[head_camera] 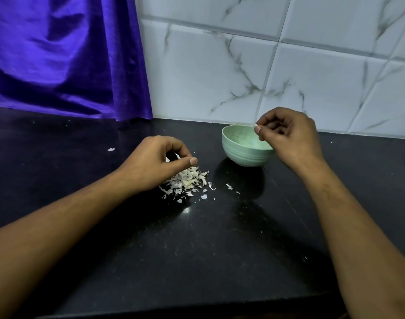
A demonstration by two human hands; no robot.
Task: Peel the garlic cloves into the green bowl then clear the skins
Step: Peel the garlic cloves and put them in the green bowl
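A pale green bowl [243,150] stands on the black counter near the tiled wall. My right hand [289,137] hovers over its right rim with fingers curled, thumb and forefinger pinching a thin sliver of garlic skin. A heap of white garlic skins and cloves [187,183] lies left of the bowl. My left hand [155,166] rests on the back of that heap, fingers curled down into it; what it holds is hidden.
Loose skin flakes [229,186] are scattered between the heap and the bowl, and one flake [111,149] lies further left. A purple cloth [63,56] hangs at the back left. White marble tiles [289,65] form the back wall. The counter edge runs along the bottom.
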